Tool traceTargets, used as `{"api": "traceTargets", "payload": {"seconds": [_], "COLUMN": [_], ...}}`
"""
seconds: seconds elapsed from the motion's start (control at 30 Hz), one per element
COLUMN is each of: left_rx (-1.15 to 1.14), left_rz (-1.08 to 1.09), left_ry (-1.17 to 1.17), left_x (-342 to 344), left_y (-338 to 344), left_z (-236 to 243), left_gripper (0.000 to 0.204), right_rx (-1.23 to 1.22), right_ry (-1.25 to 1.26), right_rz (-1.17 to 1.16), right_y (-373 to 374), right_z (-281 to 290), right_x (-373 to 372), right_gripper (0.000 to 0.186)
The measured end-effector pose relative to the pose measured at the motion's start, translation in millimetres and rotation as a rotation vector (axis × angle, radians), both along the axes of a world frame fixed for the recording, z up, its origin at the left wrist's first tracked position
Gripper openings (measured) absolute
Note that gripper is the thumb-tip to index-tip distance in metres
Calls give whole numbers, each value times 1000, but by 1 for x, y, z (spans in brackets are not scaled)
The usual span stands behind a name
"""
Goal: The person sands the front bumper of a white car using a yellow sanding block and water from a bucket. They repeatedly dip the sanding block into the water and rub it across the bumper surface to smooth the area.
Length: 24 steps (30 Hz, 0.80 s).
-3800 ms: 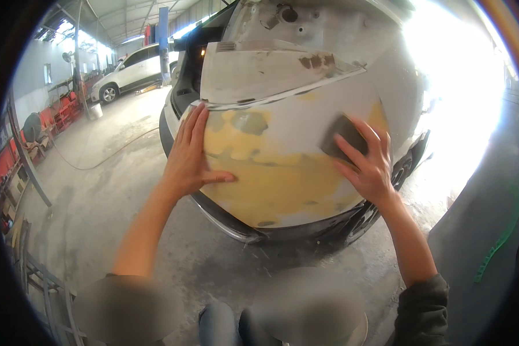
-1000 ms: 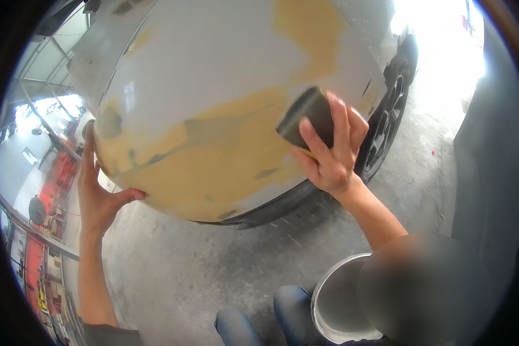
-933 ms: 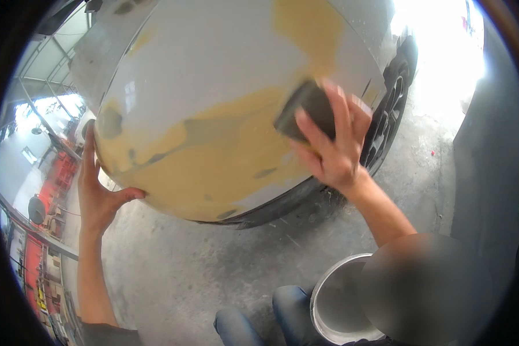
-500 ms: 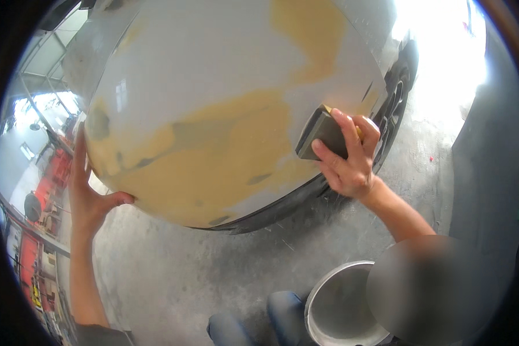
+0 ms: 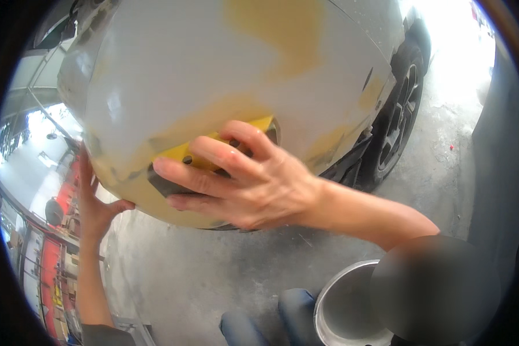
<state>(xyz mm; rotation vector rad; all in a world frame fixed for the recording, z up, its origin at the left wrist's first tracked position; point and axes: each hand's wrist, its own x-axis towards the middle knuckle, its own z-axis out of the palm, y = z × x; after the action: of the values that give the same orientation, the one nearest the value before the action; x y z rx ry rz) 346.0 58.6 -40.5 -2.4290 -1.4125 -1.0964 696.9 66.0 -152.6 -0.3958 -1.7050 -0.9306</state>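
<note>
A grey car bumper [image 5: 173, 69] with patches of yellow filler fills the upper middle. My right hand [image 5: 254, 179] lies across it, its fingers wrapped over a yellow sanding block [image 5: 262, 123] with dark round holes and a dark underside. The block rests flat on the large lower filler patch, which hand and block partly cover. At the bumper's left edge my left hand [image 5: 101, 205] is open, with thumb spread away from the fingers. Thumb and fingers touch the rim there; part of the fingers is hidden behind the curve.
A wheel [image 5: 406, 115] stands at the right beyond the bumper. On the concrete floor [image 5: 202, 271], by my knees [image 5: 297, 314], stands a pale round bucket [image 5: 323, 311], partly covered by a blurred disc. Red shelving [image 5: 52, 259] with assorted items lines the left.
My right hand has swept the sanding block leftward from the bumper's right side to the lower middle patch, turning it flat. My left hand keeps its place on the edge. The view has shifted slightly.
</note>
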Motion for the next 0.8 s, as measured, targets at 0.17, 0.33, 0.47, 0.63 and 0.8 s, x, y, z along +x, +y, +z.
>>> {"api": "traceTargets", "payload": {"seconds": [0.17, 0.33, 0.47, 0.63, 0.8], "left_rx": [25, 35, -46, -20, -9], "left_rz": [40, 21, -3, 29, 18], "left_ry": [17, 28, -25, 6, 17], "left_x": [17, 6, 5, 6, 23], "left_y": [-6, 7, 0, -7, -2], "left_z": [2, -4, 4, 6, 1], "left_gripper": [155, 154, 152, 155, 155], "right_rx": [-83, -120, -203, -110, 5], "right_ry": [-57, 12, 144, 697, 388], "right_rz": [-104, -215, -37, -157, -121], "right_y": [15, -3, 9, 16, 5], "right_z": [-40, -43, -50, -12, -86], "right_x": [145, 131, 126, 56, 50], "right_gripper": [39, 42, 65, 61, 49]}}
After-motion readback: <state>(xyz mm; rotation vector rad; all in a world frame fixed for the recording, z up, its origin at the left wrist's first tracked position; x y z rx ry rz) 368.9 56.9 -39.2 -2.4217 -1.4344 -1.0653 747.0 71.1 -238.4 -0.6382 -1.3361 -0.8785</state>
